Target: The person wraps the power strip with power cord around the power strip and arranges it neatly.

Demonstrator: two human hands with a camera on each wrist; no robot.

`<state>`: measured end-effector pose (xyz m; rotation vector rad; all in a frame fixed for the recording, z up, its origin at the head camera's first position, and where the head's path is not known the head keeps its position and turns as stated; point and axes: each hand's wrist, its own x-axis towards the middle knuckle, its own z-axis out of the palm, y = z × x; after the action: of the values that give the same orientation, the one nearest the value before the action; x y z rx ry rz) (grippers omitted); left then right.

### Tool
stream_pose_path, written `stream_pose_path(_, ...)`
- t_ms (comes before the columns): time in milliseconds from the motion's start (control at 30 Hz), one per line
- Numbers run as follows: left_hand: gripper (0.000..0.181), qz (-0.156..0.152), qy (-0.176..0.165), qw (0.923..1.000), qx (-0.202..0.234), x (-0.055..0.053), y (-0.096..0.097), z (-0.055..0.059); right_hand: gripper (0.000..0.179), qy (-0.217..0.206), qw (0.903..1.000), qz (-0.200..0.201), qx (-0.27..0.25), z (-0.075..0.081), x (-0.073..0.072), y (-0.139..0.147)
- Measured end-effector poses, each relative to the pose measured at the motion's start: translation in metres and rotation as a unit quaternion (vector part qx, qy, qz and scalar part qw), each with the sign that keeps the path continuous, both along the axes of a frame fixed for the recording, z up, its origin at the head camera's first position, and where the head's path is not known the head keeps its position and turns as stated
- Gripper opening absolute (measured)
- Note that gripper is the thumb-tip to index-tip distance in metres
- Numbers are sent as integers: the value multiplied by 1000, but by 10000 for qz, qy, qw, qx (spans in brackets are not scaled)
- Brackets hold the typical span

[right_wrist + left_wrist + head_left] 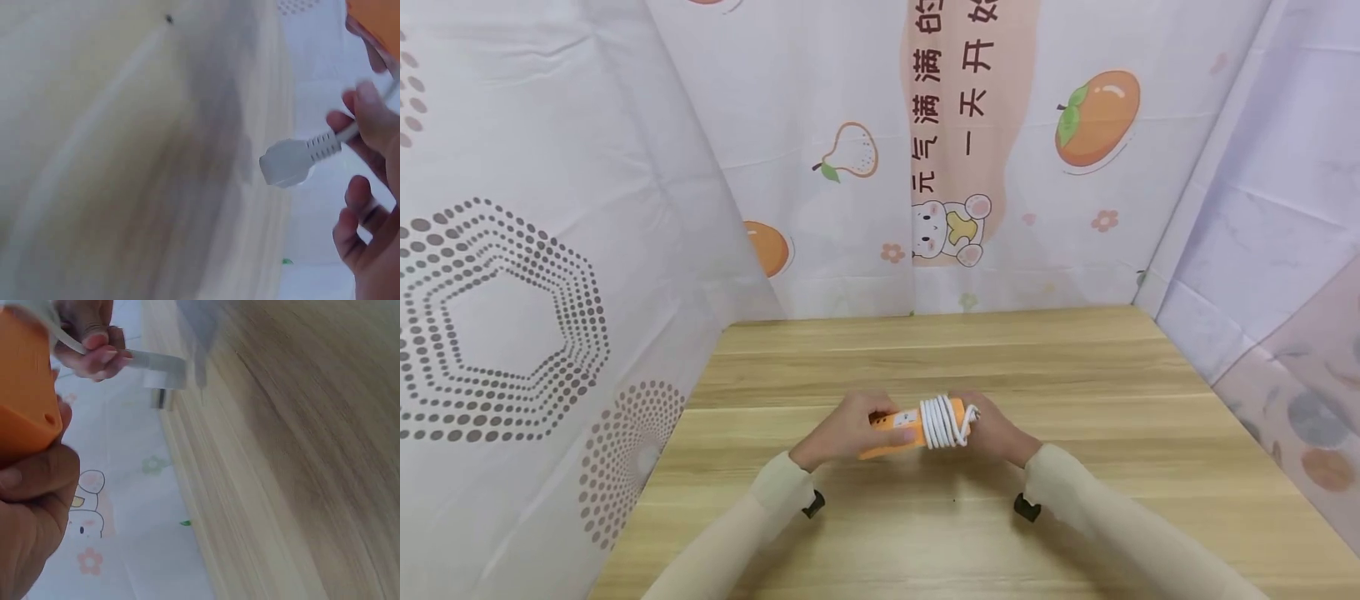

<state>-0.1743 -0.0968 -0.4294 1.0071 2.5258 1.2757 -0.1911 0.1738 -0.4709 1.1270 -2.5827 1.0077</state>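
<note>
An orange power strip point(25, 387) is held above the wooden table, with white cord point(941, 422) wound in several turns around its right part. My left hand point(852, 427) grips the strip's left end, the thumb lying across its front. At the other end, my right hand point(992, 429) pinches the free cord just behind its white plug point(287, 164) between thumb and finger. In the right wrist view the plug hangs out past the fingertips, and the other fingers are loosely bent. The plug's prongs show blurred in the left wrist view.
Beneath both hands spreads the wood-grain table point(760, 375). A white curtain point(820, 225) with fruit prints and lettering stands along its back edge, and more patterned cloth point(647, 208) hangs at the left and right. Dark straps point(813, 503) show under the wrists.
</note>
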Motion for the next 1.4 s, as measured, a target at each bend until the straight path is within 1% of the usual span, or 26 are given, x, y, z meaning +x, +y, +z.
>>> stream_pose_path(67,22,-281,55,9995,-99,0,0,-1,12,-218,9983,509,-176,4,-7,2)
stream_pose_path(133,25,-482,195,9983,-276,0,1,-1,13,-27,9958,906,-143,6,-12,3)
stream_pose_path(200,28,-618,439,9956,-549,0,3,0,12,130,9924,1222,-56,6,-16,3)
stream_pose_path(233,30,-674,595,9934,-715,0,4,1,12,203,9918,1258,21,7,-16,2)
stream_pose_path(267,33,-719,826,9896,-928,0,5,2,12,323,9912,1274,140,7,-16,2)
stream_pose_path(300,36,-764,1120,9841,-1149,1,7,4,11,454,9900,1306,266,7,-17,1)
stream_pose_path(333,38,-788,1462,9760,-1411,2,10,5,10,556,9889,1325,382,7,-18,0)
stream_pose_path(367,41,-798,1817,9660,-1655,3,12,6,9,650,9879,1325,483,7,-18,0)
stream_pose_path(400,44,-795,2179,9538,-1910,4,15,7,8,711,9872,1310,563,7,-18,-1)
stream_pose_path(467,50,-759,2768,9284,-2359,7,20,6,5,833,9865,1199,736,5,-19,-2)
stream_pose_path(533,54,-671,3098,9086,-2719,9,24,4,4,931,9861,1053,887,3,-19,-4)
stream_pose_path(600,57,-585,3235,8969,-2959,12,27,2,5,1091,9841,862,1106,2,-17,-6)
stream_pose_path(667,58,-501,3280,8912,-3094,13,28,-1,6,1299,9804,687,1309,2,-15,-9)
stream_pose_path(700,58,-464,3290,8900,-3121,14,28,-2,6,1397,9783,608,1401,3,-14,-10)
stream_pose_path(767,58,-396,3386,8852,-3165,14,27,-3,5,1606,9738,476,1537,7,-11,-14)
stream_pose_path(933,59,-153,3731,8733,-3129,10,28,-6,5,2001,9640,114,1746,24,-5,-22)
stream_pose_path(967,59,-96,3771,8724,-3108,10,28,-7,5,2052,9623,19,1785,27,-3,-23)
stream_pose_path(1033,60,31,3849,8704,-3069,10,28,-9,7,2255,9556,-149,1892,33,0,-25)
stream_pose_path(1167,60,382,3971,8646,-3054,12,29,-11,9,2586,9455,-386,1940,44,4,-28)
stream_pose_path(1200,60,494,4020,8611,-3073,12,30,-12,9,2645,9435,-445,1948,46,4,-29)
stream_pose_path(1267,60,707,4079,8555,-3111,12,31,-12,8,2669,9425,-521,1945,51,5,-30)
stream_pose_path(1400,62,1017,4079,8495,-3187,11,32,-13,12,2731,9383,-669,2011,58,7,-32)
